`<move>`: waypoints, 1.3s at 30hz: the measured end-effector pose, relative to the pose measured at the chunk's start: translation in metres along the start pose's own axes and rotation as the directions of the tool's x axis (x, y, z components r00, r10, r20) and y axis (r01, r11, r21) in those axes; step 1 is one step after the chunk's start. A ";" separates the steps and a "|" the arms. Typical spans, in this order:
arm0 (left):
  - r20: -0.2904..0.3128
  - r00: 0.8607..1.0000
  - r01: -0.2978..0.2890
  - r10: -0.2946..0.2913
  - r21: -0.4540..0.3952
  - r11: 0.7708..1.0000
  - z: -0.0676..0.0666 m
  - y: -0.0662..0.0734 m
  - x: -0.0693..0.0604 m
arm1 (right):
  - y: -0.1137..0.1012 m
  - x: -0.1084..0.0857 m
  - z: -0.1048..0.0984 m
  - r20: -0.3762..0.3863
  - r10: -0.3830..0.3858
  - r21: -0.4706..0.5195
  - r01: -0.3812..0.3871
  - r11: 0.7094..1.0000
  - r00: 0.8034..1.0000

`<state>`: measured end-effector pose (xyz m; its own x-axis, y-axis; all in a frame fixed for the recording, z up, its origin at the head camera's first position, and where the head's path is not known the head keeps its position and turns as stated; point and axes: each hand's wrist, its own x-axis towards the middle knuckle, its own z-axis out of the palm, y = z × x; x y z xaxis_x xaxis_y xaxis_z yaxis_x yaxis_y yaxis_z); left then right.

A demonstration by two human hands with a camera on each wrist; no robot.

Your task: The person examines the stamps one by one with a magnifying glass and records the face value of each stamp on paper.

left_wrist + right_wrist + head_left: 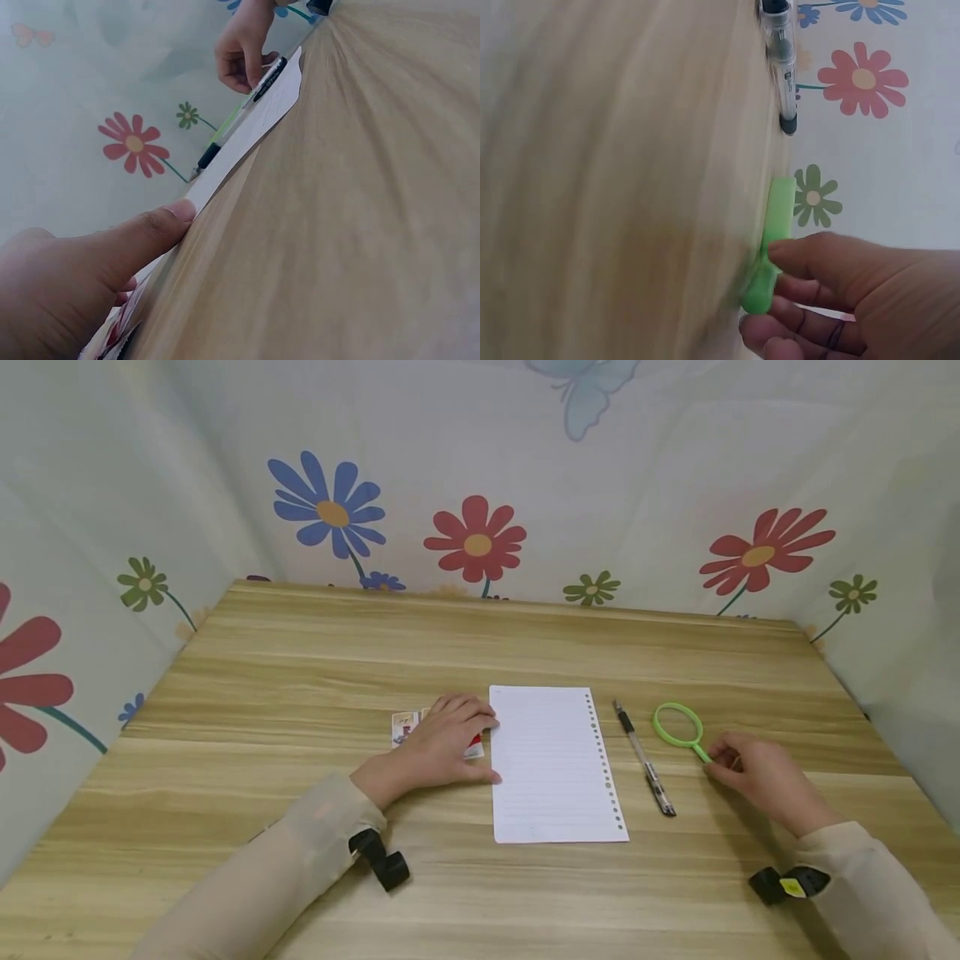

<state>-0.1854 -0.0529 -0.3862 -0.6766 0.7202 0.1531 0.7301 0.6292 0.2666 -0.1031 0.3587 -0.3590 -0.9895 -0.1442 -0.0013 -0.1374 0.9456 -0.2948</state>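
Note:
A sheet of lined white paper (555, 768) with holes down its right edge lies on the table. The left hand (442, 743) rests over some small printed cards (403, 727), thumb and fingertips at the paper's left edge. In the left wrist view the thumb of the left hand (97, 270) touches the paper (247, 127). A green magnifying glass (699, 748) lies right of a pen (643, 758). The right hand (765, 777) pinches the end of its handle. The right wrist view has the right hand (855, 292) with thumb and fingers at the green handle (759, 291).
The wooden table (360, 643) meets a flower-printed cloth (600, 510) at its back and sides. In the right wrist view the pen (784, 82) lies beyond the magnifying glass. Black straps with small devices (390, 870) are worn on both wrists.

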 end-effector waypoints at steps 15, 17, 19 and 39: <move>0.015 1.000 0.012 -0.011 -0.011 1.000 0.001 -0.001 0.001 | -0.015 0.007 -0.019 -0.026 0.025 0.011 -0.024 1.000 0.999; 0.015 1.000 0.013 -0.013 -0.013 1.000 0.001 -0.001 0.001 | -0.019 0.009 -0.022 -0.029 0.015 0.002 -0.015 1.000 0.999; 0.017 1.000 0.016 -0.016 -0.013 1.000 0.000 -0.001 0.001 | -0.023 0.011 -0.024 -0.026 -0.004 -0.008 0.003 1.000 1.000; 0.011 1.000 0.013 -0.013 0.000 1.000 0.001 -0.001 0.000 | -0.059 0.036 -0.014 0.061 -0.127 -0.003 0.128 0.992 0.990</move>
<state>-0.1858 -0.0536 -0.3877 -0.6848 0.7153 0.1389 0.7213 0.6385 0.2685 -0.1314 0.3019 -0.3279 -0.9594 -0.2811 -0.0224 -0.2628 0.9202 -0.2901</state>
